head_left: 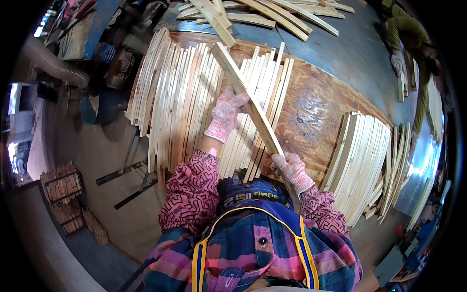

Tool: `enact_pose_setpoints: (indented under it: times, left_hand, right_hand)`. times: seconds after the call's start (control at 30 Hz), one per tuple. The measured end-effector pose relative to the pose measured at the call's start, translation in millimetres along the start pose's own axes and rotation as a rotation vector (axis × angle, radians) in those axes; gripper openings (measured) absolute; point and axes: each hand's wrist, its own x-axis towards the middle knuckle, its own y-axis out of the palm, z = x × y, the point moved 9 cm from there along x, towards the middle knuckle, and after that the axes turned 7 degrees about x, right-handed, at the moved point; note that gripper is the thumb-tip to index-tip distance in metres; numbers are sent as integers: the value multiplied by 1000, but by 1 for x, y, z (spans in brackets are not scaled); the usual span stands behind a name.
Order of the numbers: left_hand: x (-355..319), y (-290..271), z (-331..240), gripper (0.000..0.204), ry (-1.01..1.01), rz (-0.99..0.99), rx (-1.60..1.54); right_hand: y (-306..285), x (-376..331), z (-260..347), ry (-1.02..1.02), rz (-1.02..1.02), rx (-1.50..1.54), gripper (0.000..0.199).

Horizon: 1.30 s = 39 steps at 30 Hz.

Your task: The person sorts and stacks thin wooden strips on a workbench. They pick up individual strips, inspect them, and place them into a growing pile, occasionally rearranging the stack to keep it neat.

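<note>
A long pale wooden strip (255,109) slants in front of me, its far end up to the left and its near end close to my apron. My left hand (225,111), in a pink and white work glove, grips it around the middle. Lower down, my gloved right hand (293,171) is closed around the near part. Beneath the strip lie rows of similar wooden strips (182,97), side by side on a plywood board (311,104). Another group of strips (273,78) shows just right of my left hand.
More strips (357,160) stand in a row on the board's right side. Loose strips (272,17) lie crossed on a metal table (355,56) at the back. A person in olive clothing (408,36) works at the far right. Bundled wood pieces (63,187) sit on the floor at left.
</note>
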Motion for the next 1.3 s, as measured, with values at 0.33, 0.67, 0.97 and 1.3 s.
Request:
enact_pose_setpoints:
  times: [0.33, 0.67, 0.97, 1.3]
  left_hand:
    - [17, -33, 4, 29, -149, -307, 61]
    - [53, -16, 33, 40, -61, -220, 248]
    - [66, -53, 39, 45, 128, -363, 1204]
    - [321, -83, -44, 92, -185, -541, 1364]
  right_hand:
    - [23, 3, 40, 175, 414, 324, 46]
    - [-104, 74, 43, -293, -372, -30, 41]
    - [-45, 118, 29, -598, -599, -1045, 61]
    - [-178, 231, 285, -746, -657, -814, 37]
